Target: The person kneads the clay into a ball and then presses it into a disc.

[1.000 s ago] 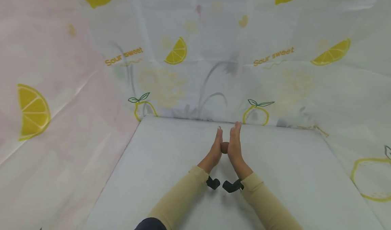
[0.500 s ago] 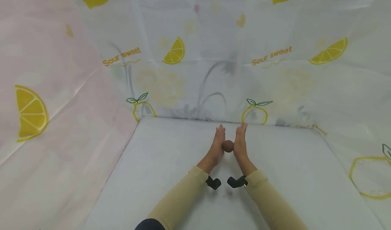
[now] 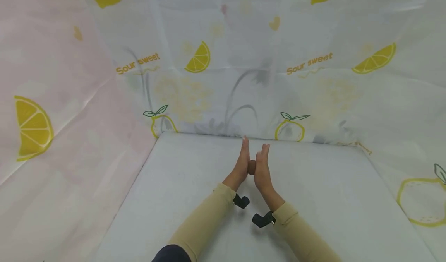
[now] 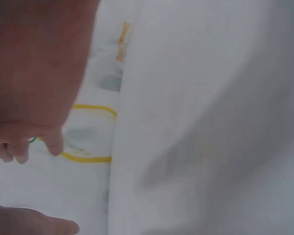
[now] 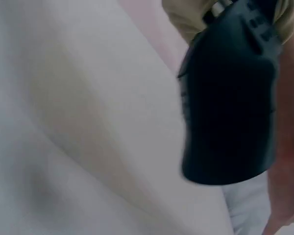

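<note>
A small brown ball [image 3: 251, 167], its material too small to tell, sits between two facing palms above the white tabletop. My left hand [image 3: 240, 165] presses it from the left, fingers straight and pointing away from me. From the other side, my right hand [image 3: 262, 172] presses the ball, its fingers straight too. In the left wrist view the right hand [image 4: 39, 73] fills the upper left, and part of the left hand [image 4: 29, 221] shows at the lower edge. The right wrist view catches the left hand [image 5: 289, 161] along its right edge; the ball is not visible there.
Black wrist camera mounts [image 3: 263, 219] hang under both wrists and come close to each other. The white tabletop [image 3: 195, 169] ends at a lemon-printed sheet [image 3: 223, 91] behind it; more sheet rises at left and right.
The hands slide against each other in opposite directions: the left has gone forward, the right back towards me. Both have shifted slightly left, and the ball between them as well.
</note>
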Action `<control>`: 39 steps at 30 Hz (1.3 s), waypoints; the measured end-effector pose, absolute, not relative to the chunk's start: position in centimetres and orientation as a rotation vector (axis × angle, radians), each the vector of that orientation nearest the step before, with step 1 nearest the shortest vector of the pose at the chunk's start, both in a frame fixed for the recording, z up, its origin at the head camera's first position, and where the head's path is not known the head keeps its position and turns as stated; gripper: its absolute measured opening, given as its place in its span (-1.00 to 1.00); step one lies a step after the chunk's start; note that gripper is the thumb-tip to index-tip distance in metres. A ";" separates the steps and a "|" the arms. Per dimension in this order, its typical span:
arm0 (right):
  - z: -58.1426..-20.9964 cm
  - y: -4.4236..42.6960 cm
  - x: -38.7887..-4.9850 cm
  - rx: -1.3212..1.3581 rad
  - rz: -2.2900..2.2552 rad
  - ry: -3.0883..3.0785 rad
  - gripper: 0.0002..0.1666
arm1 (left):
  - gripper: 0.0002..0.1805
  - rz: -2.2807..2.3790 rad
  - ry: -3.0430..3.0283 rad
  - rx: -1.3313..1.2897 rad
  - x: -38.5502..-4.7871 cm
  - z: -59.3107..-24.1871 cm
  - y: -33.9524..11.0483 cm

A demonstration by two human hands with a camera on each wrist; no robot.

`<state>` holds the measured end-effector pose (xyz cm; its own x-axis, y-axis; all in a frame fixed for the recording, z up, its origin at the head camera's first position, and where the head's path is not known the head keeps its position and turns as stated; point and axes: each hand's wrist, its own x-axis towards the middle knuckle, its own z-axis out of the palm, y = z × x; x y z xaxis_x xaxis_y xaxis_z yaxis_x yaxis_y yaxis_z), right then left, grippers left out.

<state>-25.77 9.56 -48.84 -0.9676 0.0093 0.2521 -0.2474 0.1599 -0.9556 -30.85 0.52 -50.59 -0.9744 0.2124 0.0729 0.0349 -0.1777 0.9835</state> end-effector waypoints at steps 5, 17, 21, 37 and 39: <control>-49.8 9.7 -27.4 0.267 1.902 -2.196 -0.22 | -0.04 2.271 1.934 0.265 -30.6 -51.6 0.5; -50.4 12.2 -30.3 0.112 1.927 -2.155 -0.09 | -0.09 2.213 1.871 0.408 -29.4 -52.0 1.5; -51.2 12.9 -30.4 0.083 1.926 -2.200 -0.16 | -0.08 2.267 1.789 0.451 -29.5 -51.5 1.3; -52.5 9.8 -27.5 0.289 1.872 -2.212 -0.20 | 0.06 2.335 1.935 0.247 -30.7 -51.0 0.4; -52.4 9.6 -27.3 0.286 1.876 -2.204 -0.19 | 0.07 2.318 1.944 0.201 -30.8 -51.3 0.4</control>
<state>-27.28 9.64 -52.36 -0.9538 0.0024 0.3003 -0.2961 0.1603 -0.9416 -30.85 0.44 -51.27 -0.9853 0.1681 0.0308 0.0010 -0.1743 0.9847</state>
